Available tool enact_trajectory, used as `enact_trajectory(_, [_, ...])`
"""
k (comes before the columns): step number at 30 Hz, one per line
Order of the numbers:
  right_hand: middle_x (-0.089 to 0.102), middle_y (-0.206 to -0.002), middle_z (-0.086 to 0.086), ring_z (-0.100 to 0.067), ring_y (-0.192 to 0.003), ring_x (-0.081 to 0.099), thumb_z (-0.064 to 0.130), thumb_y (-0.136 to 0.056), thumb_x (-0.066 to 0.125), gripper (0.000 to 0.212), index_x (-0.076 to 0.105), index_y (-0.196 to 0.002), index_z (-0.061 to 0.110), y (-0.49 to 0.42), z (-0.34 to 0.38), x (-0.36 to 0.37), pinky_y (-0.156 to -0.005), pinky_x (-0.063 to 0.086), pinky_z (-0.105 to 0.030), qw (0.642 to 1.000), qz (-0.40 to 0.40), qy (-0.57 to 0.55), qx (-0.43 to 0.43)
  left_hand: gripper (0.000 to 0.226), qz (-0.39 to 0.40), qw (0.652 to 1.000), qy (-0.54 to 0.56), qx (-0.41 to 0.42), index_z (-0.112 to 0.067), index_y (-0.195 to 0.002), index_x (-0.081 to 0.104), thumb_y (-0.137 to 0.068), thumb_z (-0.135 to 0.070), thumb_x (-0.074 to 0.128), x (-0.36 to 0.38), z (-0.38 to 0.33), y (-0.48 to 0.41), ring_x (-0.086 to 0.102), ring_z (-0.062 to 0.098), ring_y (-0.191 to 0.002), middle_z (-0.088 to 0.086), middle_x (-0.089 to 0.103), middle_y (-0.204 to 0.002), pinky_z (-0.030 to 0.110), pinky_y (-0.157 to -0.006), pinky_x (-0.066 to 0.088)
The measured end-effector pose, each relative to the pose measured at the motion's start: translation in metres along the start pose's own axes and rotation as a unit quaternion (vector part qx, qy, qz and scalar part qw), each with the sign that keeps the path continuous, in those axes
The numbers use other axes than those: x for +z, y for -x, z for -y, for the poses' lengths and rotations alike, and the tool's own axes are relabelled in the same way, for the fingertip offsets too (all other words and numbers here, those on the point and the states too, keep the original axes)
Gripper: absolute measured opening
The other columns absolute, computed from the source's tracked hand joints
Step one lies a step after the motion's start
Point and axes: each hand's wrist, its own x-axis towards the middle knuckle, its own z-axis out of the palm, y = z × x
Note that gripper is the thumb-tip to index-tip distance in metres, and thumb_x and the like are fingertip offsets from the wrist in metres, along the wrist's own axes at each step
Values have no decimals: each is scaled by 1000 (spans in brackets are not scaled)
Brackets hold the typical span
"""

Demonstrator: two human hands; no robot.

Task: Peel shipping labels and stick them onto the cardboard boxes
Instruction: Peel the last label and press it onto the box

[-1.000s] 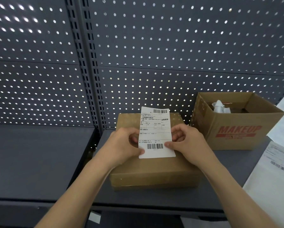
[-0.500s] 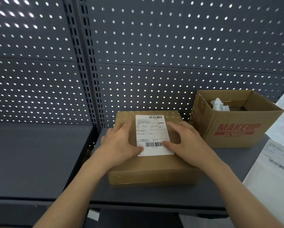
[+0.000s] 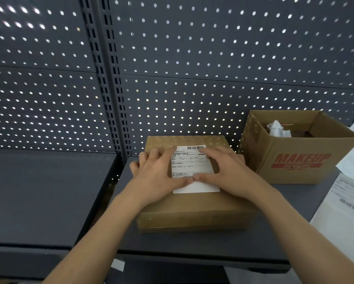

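Label [image 3: 192, 168] lies flat, print up, on the top of the closed box [image 3: 192, 210], toward its far half and roughly centred side to side. Your left hand [image 3: 156, 173] covers its left edge and your right hand [image 3: 228, 173] its right edge. Both are spread with straight fingers, gripping nothing and pressing down on the paper and the cardboard beside it. Your thumbs [image 3: 184, 180] almost meet over the lower barcode, and the blank strip below them is uncovered.

Treat the label as thin, limp and very light, with a sticky back. Once it is down it will likely crease or tear rather than lift cleanly. Smooth it from the middle outward, so that no bubble is trapped. If it must come up, take a lower corner, since both are free of your hands.

The box looks stiff enough to press on, though its top may give a little. Its weight cannot be judged from here. Hold it by its two side walls if you shift it.

It sits on the dark shelf [image 3: 213, 248], close to the pegboard [image 3: 213, 58]. Just to its right is the open MAKEUP box [image 3: 299, 162], with crumpled paper [image 3: 276, 128] inside. Whether the two boxes touch, I cannot tell. At the far right lie white sheets [image 3: 348, 201] with barcodes, probably more labels.
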Motion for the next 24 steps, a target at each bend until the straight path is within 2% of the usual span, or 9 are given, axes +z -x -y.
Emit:
enact_trajectory(4, [36,-148,4,-19,-141,24,66,-79,61,76,35,-144,36,-25,-4,-3,-115,20,-53,999,-27,21,9,86,-14,1000,3,-12,-40,-149,25,-77,-75,56,2,1,-20,25,28,-129,-1,36,-143,52,-108,23])
enact_trajectory(8, [46,-134,4,-21,-132,35,61,-83,60,66,42,-140,34,-46,-7,-5,-110,28,-50,998,-42,26,33,78,-39,999,-4,-37,-35,-145,34,-80,-70,58,2,1,-41,27,31,-130,3,36,-143,52,-107,23])
enact_trajectory(12, [50,-123,1,-23,-120,43,63,-84,58,60,47,-133,31,-64,-9,-5,-101,34,-45,996,-57,49,57,69,-59,996,-4,-62,-29,-137,45,-81,-67,61,2,1,-60,30,31,-128,4,41,-134,50,-103,25])
enact_trajectory(20, [62,-122,4,-21,-119,51,57,-84,62,44,61,-118,28,-79,-6,4,-100,33,-44,990,-109,2,94,60,-111,990,-36,-80,-29,-124,59,-81,-70,56,12,0,-77,41,31,-120,3,50,-126,49,-99,29])
enact_trajectory(24, [67,-105,7,-19,-110,57,40,-87,66,25,69,-108,26,-76,-7,5,-101,40,-49,985,-143,-49,87,47,-116,990,-12,-80,-33,-125,60,-88,-61,55,10,6,-77,43,32,-121,1,51,-126,47,-97,31])
